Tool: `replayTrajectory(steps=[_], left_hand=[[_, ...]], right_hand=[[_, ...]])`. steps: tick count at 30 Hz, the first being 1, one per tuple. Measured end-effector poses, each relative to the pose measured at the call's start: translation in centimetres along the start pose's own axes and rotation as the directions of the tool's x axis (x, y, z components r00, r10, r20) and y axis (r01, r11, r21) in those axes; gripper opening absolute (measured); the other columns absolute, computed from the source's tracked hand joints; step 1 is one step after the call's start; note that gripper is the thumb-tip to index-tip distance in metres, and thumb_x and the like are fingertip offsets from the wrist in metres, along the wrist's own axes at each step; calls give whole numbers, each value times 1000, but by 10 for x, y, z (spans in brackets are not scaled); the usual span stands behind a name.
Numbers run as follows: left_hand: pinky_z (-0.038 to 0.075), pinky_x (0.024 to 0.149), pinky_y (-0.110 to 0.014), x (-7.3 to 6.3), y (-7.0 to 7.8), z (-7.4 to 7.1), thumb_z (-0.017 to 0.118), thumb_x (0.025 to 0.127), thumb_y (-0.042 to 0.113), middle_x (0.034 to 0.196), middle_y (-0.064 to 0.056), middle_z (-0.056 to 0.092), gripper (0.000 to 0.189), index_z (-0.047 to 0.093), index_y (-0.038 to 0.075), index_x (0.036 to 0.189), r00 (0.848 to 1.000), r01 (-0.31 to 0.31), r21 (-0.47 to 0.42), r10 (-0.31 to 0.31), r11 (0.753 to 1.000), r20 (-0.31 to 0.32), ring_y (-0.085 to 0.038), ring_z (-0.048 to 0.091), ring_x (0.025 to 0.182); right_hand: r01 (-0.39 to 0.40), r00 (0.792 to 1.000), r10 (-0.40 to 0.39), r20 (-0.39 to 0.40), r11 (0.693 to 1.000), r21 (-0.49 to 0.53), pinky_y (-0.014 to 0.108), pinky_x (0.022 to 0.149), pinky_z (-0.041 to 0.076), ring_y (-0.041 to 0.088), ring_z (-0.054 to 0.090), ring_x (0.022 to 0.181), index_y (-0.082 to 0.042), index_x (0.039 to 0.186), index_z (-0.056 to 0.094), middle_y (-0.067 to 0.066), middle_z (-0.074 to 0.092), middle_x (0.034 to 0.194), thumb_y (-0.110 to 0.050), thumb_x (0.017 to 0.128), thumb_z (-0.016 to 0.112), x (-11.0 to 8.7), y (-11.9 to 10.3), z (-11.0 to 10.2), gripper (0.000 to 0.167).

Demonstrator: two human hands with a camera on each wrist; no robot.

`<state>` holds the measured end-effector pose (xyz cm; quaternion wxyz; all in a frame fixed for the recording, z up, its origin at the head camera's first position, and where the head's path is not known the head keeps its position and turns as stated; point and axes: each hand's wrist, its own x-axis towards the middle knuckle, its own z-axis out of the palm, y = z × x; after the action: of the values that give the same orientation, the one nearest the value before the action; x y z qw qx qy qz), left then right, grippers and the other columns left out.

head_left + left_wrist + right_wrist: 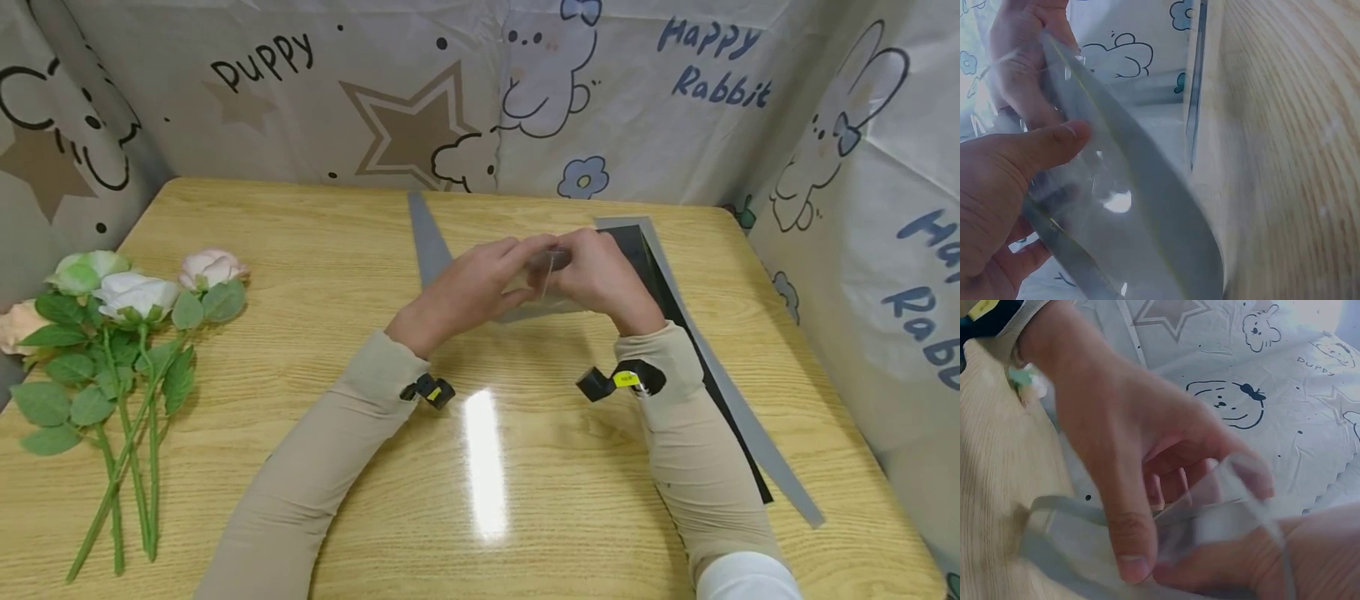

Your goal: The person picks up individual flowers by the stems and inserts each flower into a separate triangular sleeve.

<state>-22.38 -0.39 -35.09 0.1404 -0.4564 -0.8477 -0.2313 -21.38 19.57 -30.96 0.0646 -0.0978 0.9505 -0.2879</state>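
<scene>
Fingers and thumb of our left hand [474, 283] pinch a clear, glossy plastic sheet with a soft grey border [1154, 181], the thumb lying across the film and the other fingers behind it. Those of our right hand [602, 279] bend about the same sheet just beside, seemingly nipping it against the thumb, though the see-through film makes that grip hard to read. We have the sheet between both hands above the far part of the glossy yellow wood-grain tabletop [337, 250], bowed rather than flat.

Our main worry is the film itself: thin and slick, it could slide out if either pinch loosens, or cling to our skin and come along when we let go. Bringing the hands closer would likely crease it, and pulling them apart unevenly might tear an edge. Our right forearm passes over a flat black sheet [633, 246] and the matching grey one [748, 417] beneath it, so a low sweep of that sleeve could drag both askew. Well apart on the left, the pale roses with leafy green stems [92, 405] look safe unless our left elbow swings wide.
</scene>
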Motion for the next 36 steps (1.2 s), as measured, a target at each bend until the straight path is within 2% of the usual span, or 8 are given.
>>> replayTrajectory(steps=[4, 9, 15, 21, 27, 31, 33, 36], left_hand=[[59, 96, -36, -1, 2, -2, 77, 95, 19, 124, -9, 70, 68, 43, 16, 154, 1000, 15, 2, -15, 1000, 19, -24, 70, 109], [59, 95, -35, 0, 1, -2, 73, 98, 22, 125, -9, 71, 64, 43, 16, 155, 1000, 7, -7, -7, 1000, 31, -22, 71, 107], [58, 99, -35, 0, 3, -3, 75, 96, 20, 135, -7, 68, 73, 38, 20, 159, 996, 33, -68, -26, 997, 90, -21, 70, 115], [58, 100, -34, 0, 6, -5, 74, 97, 21, 137, -6, 68, 65, 45, 17, 155, 995, 33, -85, -25, 996, 98, -19, 69, 118], [59, 95, -34, 0, 7, -6, 73, 98, 21, 133, -7, 68, 60, 49, 17, 152, 994, 29, -74, -21, 997, 107, -20, 69, 112], [56, 100, -37, 0, 7, -6, 77, 95, 25, 133, -8, 65, 68, 46, 18, 154, 1000, 9, -44, -8, 999, 25, -22, 64, 117], [53, 105, -39, 1, 6, -6, 80, 92, 28, 133, -9, 63, 70, 47, 17, 152, 999, 3, -18, -4, 1000, -47, -24, 62, 121], [50, 108, -43, 1, 4, -5, 85, 87, 32, 132, -11, 62, 65, 54, 12, 140, 986, 2, 34, 3, 999, -165, -28, 59, 124]], right_hand=[[10, 1000, -10, -28, 1000, -15, 43, 87, 58, 25, 71, 95, -21, 124, 77, 6, 78, 120, -23, 91, 79, 0, 0, 1, 33], [-2, 1000, 4, 30, 999, -46, 36, 73, 52, 24, 65, 81, -20, 132, 72, 7, 78, 116, -16, 89, 77, 0, 1, -2, 44], [16, 994, -2, 105, 991, -131, 44, 86, 58, 25, 70, 95, -18, 139, 66, 9, 76, 124, -16, 88, 79, 1, 5, -3, 52], [47, 995, -37, 91, 992, -117, 48, 95, 57, 27, 71, 105, -17, 131, 71, 9, 74, 128, -24, 91, 77, 3, 7, -4, 41], [86, 994, -79, 75, 992, -89, 45, 86, 59, 23, 74, 95, -20, 116, 78, 5, 79, 113, -41, 92, 77, 2, 8, -5, 32], [86, 996, -82, 46, 990, -109, 38, 75, 56, 22, 71, 82, -17, 112, 79, 6, 80, 101, -42, 88, 80, 2, 8, -4, 34], [56, 998, -54, 23, 992, -111, 35, 66, 51, 21, 66, 71, -13, 96, 79, 4, 76, 82, -46, 87, 81, 2, 7, -5, 34], [-6, 1000, 6, 5, 997, -83, 31, 57, 43, 18, 57, 58, -10, 66, 66, -2, 57, 56, -55, 88, 77, 2, 6, -5, 51]])
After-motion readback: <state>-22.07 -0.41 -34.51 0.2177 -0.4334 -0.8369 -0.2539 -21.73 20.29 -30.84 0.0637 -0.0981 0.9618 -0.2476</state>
